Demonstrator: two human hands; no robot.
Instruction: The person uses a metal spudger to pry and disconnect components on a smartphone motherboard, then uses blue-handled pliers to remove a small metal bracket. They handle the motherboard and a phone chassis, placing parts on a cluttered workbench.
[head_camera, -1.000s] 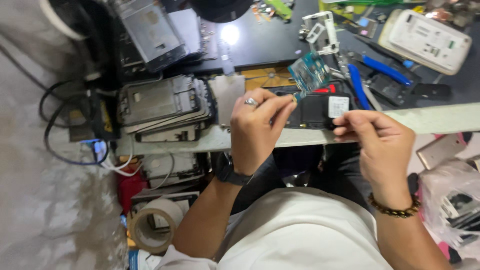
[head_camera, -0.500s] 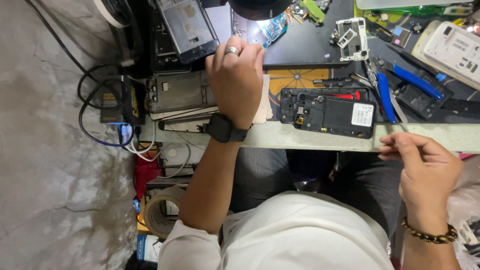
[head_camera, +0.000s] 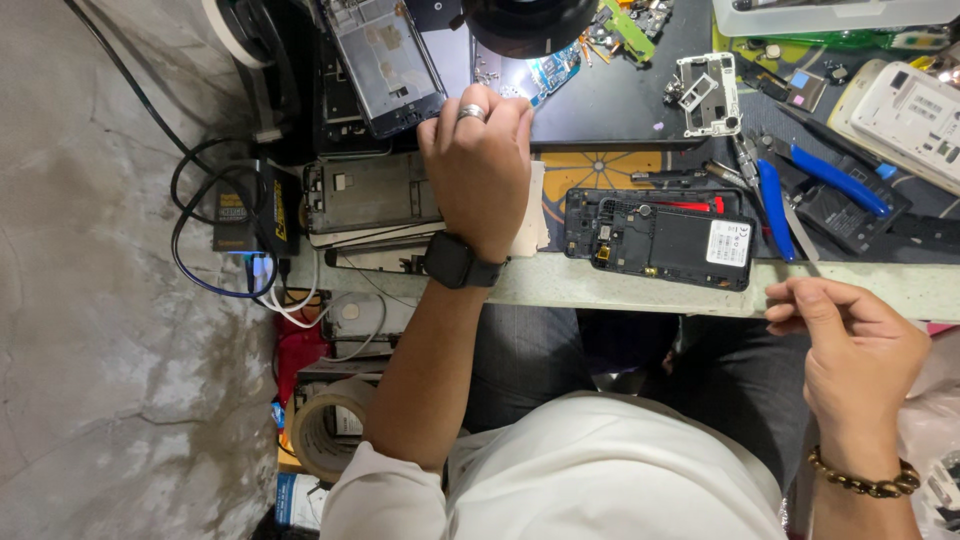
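- Left hand (head_camera: 478, 165): on the desk (head_camera: 620, 290), knuckles up, fingers curled under; ring and dark wristwatch worn. Fingertips hidden, so cannot tell whether anything is gripped. Reaching toward small circuit board (head_camera: 548, 72) under the round black lamp (head_camera: 530, 22).
- Right hand (head_camera: 850, 350): off the desk's front edge, thumb and forefinger pinched on a thin metal tool (head_camera: 797, 238), possibly tweezers; bead bracelet at wrist.
- Opened black phone body (head_camera: 660, 238): flat near the front edge, between both hands, touched by neither; white label on its right part.
- Stacked phone frames (head_camera: 370, 205): just left of left hand, overhanging the edge.
- Blue-handled pliers (head_camera: 800, 185): right of phone body.
- White frame part (head_camera: 708, 95): on dark mat, well behind phone body.
- Tape roll (head_camera: 320, 435): on floor below.
- Risks, as judged: phone body likely to slide off if a forearm nudges it, being so near the edge; pinched tool held over open air, liable to drop to the floor; loose screws near lamp easily scattered by left hand's reach.
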